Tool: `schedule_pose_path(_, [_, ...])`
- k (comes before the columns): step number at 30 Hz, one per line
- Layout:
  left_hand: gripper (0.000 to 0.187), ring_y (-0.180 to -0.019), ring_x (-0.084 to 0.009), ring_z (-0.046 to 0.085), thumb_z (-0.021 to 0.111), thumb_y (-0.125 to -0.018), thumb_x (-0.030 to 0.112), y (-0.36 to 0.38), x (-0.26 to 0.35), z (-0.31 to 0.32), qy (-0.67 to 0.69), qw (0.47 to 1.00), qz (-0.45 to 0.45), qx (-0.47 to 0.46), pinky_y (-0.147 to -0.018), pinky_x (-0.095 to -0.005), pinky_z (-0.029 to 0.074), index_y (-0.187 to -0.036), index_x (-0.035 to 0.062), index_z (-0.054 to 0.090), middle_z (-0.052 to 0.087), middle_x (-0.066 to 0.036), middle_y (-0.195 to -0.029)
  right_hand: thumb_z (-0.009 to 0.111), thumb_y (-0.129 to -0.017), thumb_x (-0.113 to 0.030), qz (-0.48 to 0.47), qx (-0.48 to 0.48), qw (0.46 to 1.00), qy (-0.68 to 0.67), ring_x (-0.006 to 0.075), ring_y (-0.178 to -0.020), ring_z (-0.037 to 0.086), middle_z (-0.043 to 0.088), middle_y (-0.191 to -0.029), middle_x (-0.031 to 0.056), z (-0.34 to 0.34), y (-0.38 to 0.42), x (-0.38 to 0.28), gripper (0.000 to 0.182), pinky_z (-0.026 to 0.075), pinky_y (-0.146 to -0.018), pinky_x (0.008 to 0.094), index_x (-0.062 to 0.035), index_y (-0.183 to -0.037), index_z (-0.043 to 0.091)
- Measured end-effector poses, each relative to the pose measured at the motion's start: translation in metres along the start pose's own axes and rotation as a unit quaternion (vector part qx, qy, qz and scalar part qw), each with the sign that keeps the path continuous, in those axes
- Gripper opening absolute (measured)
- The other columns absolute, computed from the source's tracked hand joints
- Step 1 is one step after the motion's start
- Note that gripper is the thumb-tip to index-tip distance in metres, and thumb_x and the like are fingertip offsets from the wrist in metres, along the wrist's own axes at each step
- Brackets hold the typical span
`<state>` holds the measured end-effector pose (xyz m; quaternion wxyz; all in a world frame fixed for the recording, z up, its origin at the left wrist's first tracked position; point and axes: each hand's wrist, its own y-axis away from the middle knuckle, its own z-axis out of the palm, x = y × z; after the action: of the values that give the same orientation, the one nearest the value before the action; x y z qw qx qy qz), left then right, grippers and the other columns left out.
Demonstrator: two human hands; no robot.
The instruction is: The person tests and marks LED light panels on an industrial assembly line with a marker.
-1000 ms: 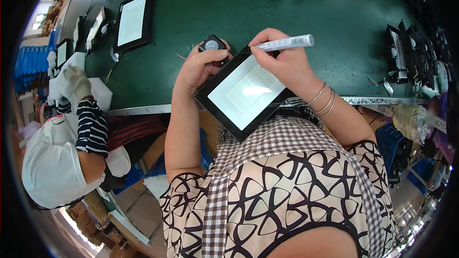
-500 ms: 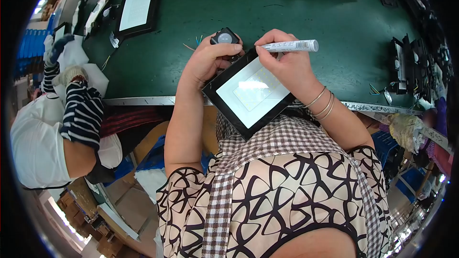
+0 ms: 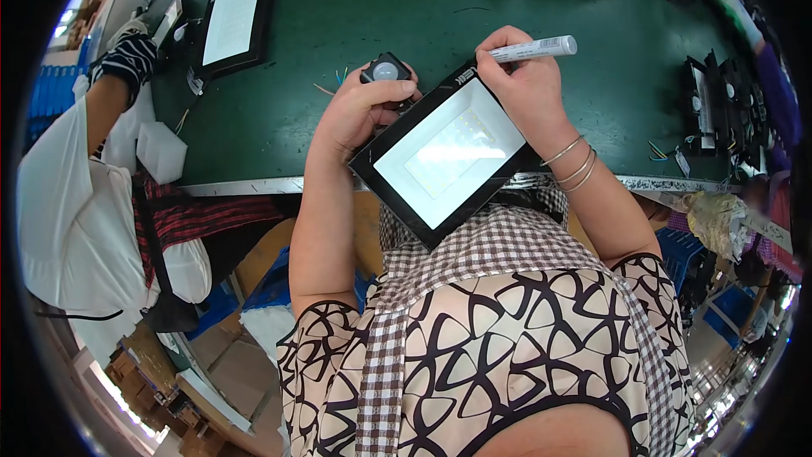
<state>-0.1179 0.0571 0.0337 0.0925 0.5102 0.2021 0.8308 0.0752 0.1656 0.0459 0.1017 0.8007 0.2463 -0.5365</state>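
At the far left a co-worker in a white top (image 3: pixel 63 228) reaches over the green table (image 3: pixel 338 13), a striped sleeve (image 3: pixel 127 63) on the arm. A white block (image 3: pixel 159 152) sits at the table's near edge, and beyond it a spare lamp (image 3: pixel 231 24) lies face up, its pale panel framed in black. Next comes the left hand (image 3: pixel 364 110), its fingers curled closed around the sensor (image 3: pixel 386 70), a small black box with a white dome, the thumb laid along its near side; thin coloured wires (image 3: pixel 340 78) show just beyond it. The lamp (image 3: pixel 448 152) is in the middle, tilted on the diagonal over the near edge of the table and against the checked apron (image 3: pixel 474 245), its lit-looking face up and its left side by the left hand. At its far corner the right hand (image 3: pixel 524 76) has its fingers pinched closed on the marker (image 3: pixel 537 48), whose barrel points off to the right; the fingers hide the tip, so I cannot tell whether it touches the frame. Bangles (image 3: pixel 575 167) circle that wrist. Well to the right, black lamps (image 3: pixel 719 106) stand close together, and a gloved hand (image 3: pixel 729 7) with a purple sleeve (image 3: pixel 780 97) reaches in past them
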Motion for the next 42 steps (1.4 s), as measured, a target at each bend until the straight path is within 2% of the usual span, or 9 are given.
schedule_pose_path(3, [0.023,-0.073,-0.0153,0.061,0.065,-0.077,0.013,0.001,0.0,0.0,0.002,1.0,-0.001,0.0,-0.064,-0.0264,0.053,-0.096,0.0006,0.058,0.061,-0.01,-0.084,0.063,-0.078,-0.013,0.013,0.025,0.999,0.024,0.0073,-0.058,0.053,0.058,-0.062,0.0,-0.006,-0.002,0.003,0.009,0.042,-0.055,0.0217,-0.004,-0.078,0.06])
schedule_pose_path(6, [0.024,-0.074,-0.0155,0.061,0.065,-0.077,0.013,0.001,-0.001,-0.001,0.005,1.0,0.001,-0.001,-0.065,-0.0269,0.053,-0.096,0.0004,0.058,0.061,-0.009,-0.084,0.063,-0.079,-0.011,0.016,0.076,0.991,-0.111,0.0054,-0.062,0.052,0.058,-0.067,-0.0012,-0.015,-0.009,0.016,0.008,0.041,-0.056,0.0207,-0.0033,-0.078,0.06])
schedule_pose_path(11, [0.026,-0.069,-0.0159,0.061,0.069,-0.073,0.016,-0.002,-0.001,0.002,0.009,1.0,0.009,0.012,-0.058,-0.0259,0.052,-0.092,0.0011,0.059,0.061,-0.01,-0.08,0.062,-0.08,-0.009,0.042,0.042,0.985,-0.162,0.0028,-0.062,0.047,0.054,-0.068,-0.0037,-0.033,0.001,0.012,0.006,0.038,-0.055,0.019,-0.003,-0.078,0.06])
schedule_pose_path(15, [0.026,-0.068,-0.0153,0.06,0.069,-0.072,0.017,-0.005,0.021,-0.012,-0.079,0.997,-0.002,0.02,-0.056,-0.0239,0.05,-0.089,-0.0009,0.06,0.061,-0.009,-0.079,0.062,-0.081,-0.008,0.053,0.011,0.987,-0.152,0.002,-0.063,0.045,0.053,-0.069,-0.0045,-0.039,0.013,0.02,0.006,0.037,-0.056,0.0189,-0.0034,-0.078,0.059])
schedule_pose_path(18, [0.024,-0.059,-0.009,0.056,0.069,-0.073,0.022,-0.002,0.068,-0.012,-0.225,0.972,-0.072,-0.011,-0.051,-0.0195,0.044,-0.078,-0.0006,0.063,0.062,-0.005,-0.074,0.061,-0.081,-0.008,0.073,-0.028,0.983,-0.168,0.0019,-0.063,0.045,0.053,-0.069,-0.0049,-0.037,0.022,0.028,0.006,0.036,-0.056,0.0188,-0.004,-0.078,0.059])
schedule_pose_path(20, [0.023,-0.056,-0.0068,0.054,0.068,-0.074,0.023,-0.008,0.082,-0.012,-0.279,0.956,-0.085,0.029,-0.051,-0.0186,0.044,-0.075,0.0005,0.065,0.062,-0.003,-0.071,0.061,-0.081,-0.009,0.079,-0.059,0.978,-0.185,0.0019,-0.063,0.044,0.052,-0.069,-0.0052,-0.029,0.027,0.03,0.005,0.036,-0.056,0.0187,-0.0044,-0.078,0.059])
schedule_pose_path(21, [0.023,-0.059,-0.0077,0.056,0.067,-0.076,0.024,-0.016,0.088,-0.018,-0.306,0.948,-0.094,-0.003,-0.053,-0.0194,0.045,-0.079,0.0008,0.065,0.063,-0.004,-0.073,0.061,-0.081,-0.009,0.077,-0.073,0.975,-0.193,0.0019,-0.063,0.044,0.052,-0.069,-0.0052,-0.025,0.029,0.032,0.005,0.036,-0.056,0.0187,-0.0046,-0.079,0.059])
schedule_pose_path(25, [0.022,-0.063,-0.0111,0.059,0.067,-0.077,0.023,-0.035,0.094,-0.025,-0.291,0.947,-0.118,-0.064,-0.059,-0.0233,0.049,-0.082,0.0013,0.065,0.063,-0.006,-0.077,0.061,-0.082,-0.01,0.069,-0.085,0.975,-0.196,0.002,-0.062,0.043,0.051,-0.068,-0.0056,-0.019,0.029,0.033,0.006,0.035,-0.055,0.0191,-0.0051,-0.079,0.059])
schedule_pose_path(42, [0.015,-0.062,-0.0123,0.059,0.067,-0.078,0.017,-0.038,0.094,-0.02,-0.233,0.96,-0.144,-0.048,-0.06,-0.0251,0.051,-0.079,0.0033,0.062,0.061,-0.004,-0.073,0.062,-0.081,-0.013,0.026,-0.145,0.974,-0.172,0.004,-0.06,0.044,0.05,-0.065,-0.0042,-0.005,0.019,0.037,0.009,0.037,-0.054,0.0209,-0.0051,-0.079,0.059])
